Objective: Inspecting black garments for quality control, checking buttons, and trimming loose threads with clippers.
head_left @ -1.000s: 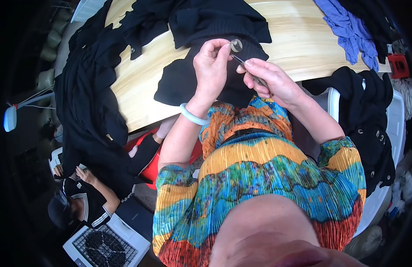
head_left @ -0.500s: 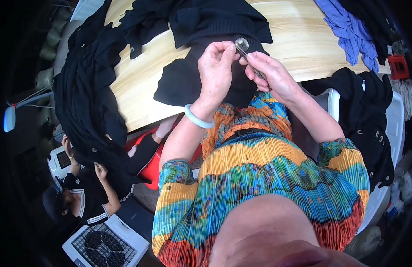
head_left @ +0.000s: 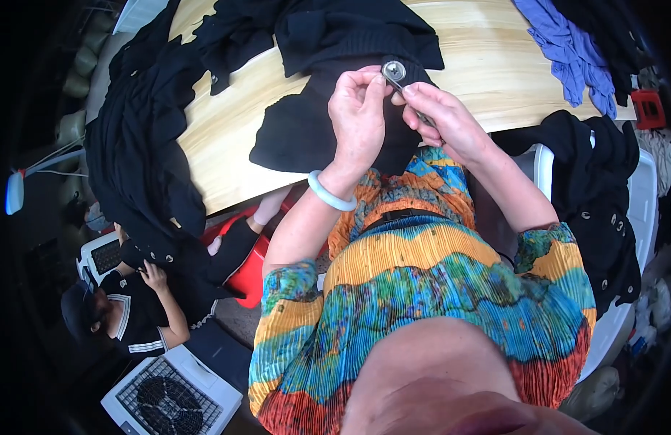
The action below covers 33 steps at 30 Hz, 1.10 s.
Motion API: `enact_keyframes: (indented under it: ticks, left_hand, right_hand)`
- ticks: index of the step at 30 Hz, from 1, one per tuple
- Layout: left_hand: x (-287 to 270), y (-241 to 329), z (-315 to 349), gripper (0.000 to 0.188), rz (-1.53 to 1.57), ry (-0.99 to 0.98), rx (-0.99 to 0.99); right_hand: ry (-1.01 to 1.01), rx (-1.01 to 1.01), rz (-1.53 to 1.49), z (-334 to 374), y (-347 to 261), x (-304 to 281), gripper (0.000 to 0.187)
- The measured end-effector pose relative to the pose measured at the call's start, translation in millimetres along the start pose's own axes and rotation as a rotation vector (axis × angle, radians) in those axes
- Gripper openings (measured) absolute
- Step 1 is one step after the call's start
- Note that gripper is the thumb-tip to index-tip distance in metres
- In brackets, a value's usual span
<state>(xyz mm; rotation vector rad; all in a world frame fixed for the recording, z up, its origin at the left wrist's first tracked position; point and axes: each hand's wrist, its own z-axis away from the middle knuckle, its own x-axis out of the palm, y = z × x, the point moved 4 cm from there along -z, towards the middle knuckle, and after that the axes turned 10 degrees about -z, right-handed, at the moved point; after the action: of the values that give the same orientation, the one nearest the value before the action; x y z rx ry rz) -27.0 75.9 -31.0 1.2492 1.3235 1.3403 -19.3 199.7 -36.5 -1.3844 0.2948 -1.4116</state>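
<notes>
A round button (head_left: 394,71) with a shiny metal rim and a dark centre stands at the fingertips of my left hand (head_left: 358,109), which is closed in a pinch. My right hand (head_left: 448,119) grips a slim dark metal tool (head_left: 424,118); its tip points at the button's lower edge, and its exact kind is covered by my fingers. Beneath both hands, a black knitted garment (head_left: 299,127) spreads over the table edge and hangs toward my lap. Whether the button is joined to that garment I cannot tell.
The pale wooden table (head_left: 487,65) carries more black garments (head_left: 143,138) at left and a purple cloth (head_left: 567,54) at far right. A white tub (head_left: 643,192) with black buttoned garments stands at my right. At left sits a co-worker (head_left: 136,312) near a white fan-topped box (head_left: 168,395).
The button has turned, so its dark centre now shows. My left forearm has shifted slightly right. The co-worker has leaned left and lowered a hand.
</notes>
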Motion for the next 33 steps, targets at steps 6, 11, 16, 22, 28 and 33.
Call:
enact_keyframes:
  ticks: [6,11,16,22,28,33]
  left_hand:
    - [0.7,1.5,2.5,0.005,-0.037,0.033,0.073]
    - [-2.3,-2.9,3.6,0.005,-0.073,0.071,0.12]
    - [-0.6,-0.3,5.3,0.005,-0.119,0.073,0.138]
    - [-6.4,-0.6,1.6,0.005,-0.063,0.073,0.087]
    - [-0.7,-1.8,6.1,0.006,-0.033,0.039,0.075]
    - [-1.5,-1.8,6.4,0.005,-0.079,0.042,0.067]
  right_hand:
    - [-0.003,0.013,0.007,-1.3,0.0,-1.0,0.025]
    - [-0.004,0.035,0.008,-0.8,1.0,-1.1,0.024]
    - [-0.002,0.042,0.034,-2.3,0.9,-2.9,0.024]
    - [-0.011,0.057,0.041,-1.0,1.5,-2.9,0.024]
    - [0.014,0.04,-0.024,-4.9,1.4,-2.2,0.024]
    - [0.048,0.045,-0.05,-9.1,4.1,-4.6,0.023]
